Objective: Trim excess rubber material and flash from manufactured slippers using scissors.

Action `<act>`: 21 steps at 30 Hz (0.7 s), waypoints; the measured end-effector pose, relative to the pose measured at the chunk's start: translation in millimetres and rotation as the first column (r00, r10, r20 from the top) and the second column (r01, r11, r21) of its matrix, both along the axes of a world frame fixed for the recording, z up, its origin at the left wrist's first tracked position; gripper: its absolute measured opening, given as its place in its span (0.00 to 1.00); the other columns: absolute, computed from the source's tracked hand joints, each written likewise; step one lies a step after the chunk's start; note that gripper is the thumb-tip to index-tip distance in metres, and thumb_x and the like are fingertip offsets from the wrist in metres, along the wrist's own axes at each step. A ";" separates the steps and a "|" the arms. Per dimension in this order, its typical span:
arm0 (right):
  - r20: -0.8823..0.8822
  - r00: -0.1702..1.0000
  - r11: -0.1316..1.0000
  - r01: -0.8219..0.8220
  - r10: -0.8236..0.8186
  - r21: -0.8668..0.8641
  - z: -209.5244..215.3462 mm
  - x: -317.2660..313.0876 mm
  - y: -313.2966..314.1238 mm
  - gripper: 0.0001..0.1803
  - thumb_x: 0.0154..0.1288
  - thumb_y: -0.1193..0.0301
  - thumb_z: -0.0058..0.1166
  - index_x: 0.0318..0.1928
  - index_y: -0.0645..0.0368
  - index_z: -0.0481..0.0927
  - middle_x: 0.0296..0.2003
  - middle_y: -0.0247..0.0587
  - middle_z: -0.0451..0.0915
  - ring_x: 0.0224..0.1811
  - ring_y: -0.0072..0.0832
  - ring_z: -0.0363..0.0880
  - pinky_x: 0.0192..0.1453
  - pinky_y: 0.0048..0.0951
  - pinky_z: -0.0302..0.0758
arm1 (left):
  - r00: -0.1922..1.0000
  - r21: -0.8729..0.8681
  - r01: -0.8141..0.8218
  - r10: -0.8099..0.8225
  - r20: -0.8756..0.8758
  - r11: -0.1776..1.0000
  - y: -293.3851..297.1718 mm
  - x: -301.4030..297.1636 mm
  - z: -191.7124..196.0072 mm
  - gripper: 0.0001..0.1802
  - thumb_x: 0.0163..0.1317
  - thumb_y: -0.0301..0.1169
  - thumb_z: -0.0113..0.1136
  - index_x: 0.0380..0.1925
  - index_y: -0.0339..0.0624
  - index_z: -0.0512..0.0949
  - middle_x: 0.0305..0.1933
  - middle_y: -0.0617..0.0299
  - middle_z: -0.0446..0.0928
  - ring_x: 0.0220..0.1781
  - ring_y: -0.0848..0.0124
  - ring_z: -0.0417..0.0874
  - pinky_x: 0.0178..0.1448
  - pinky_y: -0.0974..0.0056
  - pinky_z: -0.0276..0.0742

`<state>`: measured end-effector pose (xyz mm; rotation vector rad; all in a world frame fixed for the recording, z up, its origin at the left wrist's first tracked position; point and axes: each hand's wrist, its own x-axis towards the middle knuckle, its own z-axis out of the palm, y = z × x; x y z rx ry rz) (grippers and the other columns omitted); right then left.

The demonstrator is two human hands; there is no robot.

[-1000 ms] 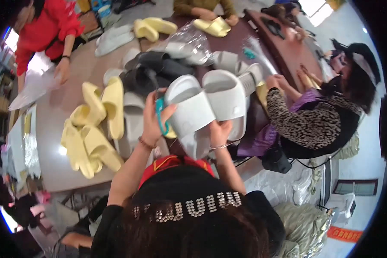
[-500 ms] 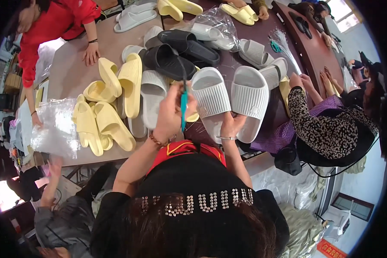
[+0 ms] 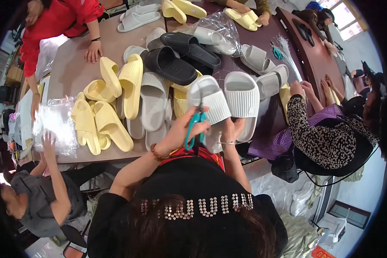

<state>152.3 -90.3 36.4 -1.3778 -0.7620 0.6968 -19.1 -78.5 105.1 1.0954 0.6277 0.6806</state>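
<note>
- Right hand (image 3: 232, 129): fingers gripping the held pair (image 3: 241, 101), two pale-grey slippers with ribbed straps and rounded ends, raised in front of the person.
- Left hand (image 3: 182, 129): fingers closed around the smooth teal looped handles of scissors (image 3: 193, 129), whose dark blades point up against the held pair's left slipper; whether they touch it, I cannot tell.
- Just left of the held pair: loose grey slippers (image 3: 152, 99), straps finely ribbed.
- Beyond it, to the left: smooth, matte black slippers (image 3: 170, 66), overlapping.
- Farther left: glossy yellow slippers (image 3: 131, 84), heaped.
- Beyond it: a crinkled, clear plastic bag (image 3: 231, 28).
- Well right of it: a co-worker's speckled sleeve (image 3: 303, 118).
</note>
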 end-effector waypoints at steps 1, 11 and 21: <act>-0.084 0.996 0.999 0.039 -0.041 -0.021 -1.8 2.8 1.5 0.22 0.49 0.76 0.56 0.46 0.66 0.67 0.41 0.41 0.73 0.42 0.26 0.71 0.48 0.24 0.66 | 0.998 0.008 -0.060 0.061 -0.023 0.998 -0.9 -3.3 -1.3 0.24 0.57 0.33 0.48 0.54 0.36 0.59 0.37 0.54 0.73 0.36 0.69 0.75 0.43 0.65 0.72; 0.198 0.978 0.997 -0.068 0.058 0.041 -14.8 0.8 -12.6 0.19 0.47 0.78 0.55 0.42 0.67 0.70 0.37 0.40 0.75 0.36 0.26 0.73 0.41 0.25 0.69 | 0.973 -0.390 0.191 -0.123 0.194 0.901 -2.6 -2.2 14.5 0.26 0.55 0.34 0.48 0.53 0.36 0.59 0.36 0.51 0.74 0.35 0.68 0.77 0.38 0.67 0.74; 0.487 0.872 0.995 -0.075 0.035 0.064 -2.3 -10.6 -23.5 0.15 0.44 0.81 0.53 0.37 0.68 0.73 0.30 0.41 0.77 0.31 0.26 0.74 0.36 0.26 0.70 | 0.987 -0.405 0.143 -0.100 0.127 0.903 -3.4 1.3 11.8 0.24 0.54 0.34 0.47 0.51 0.35 0.61 0.36 0.51 0.74 0.35 0.68 0.78 0.38 0.66 0.74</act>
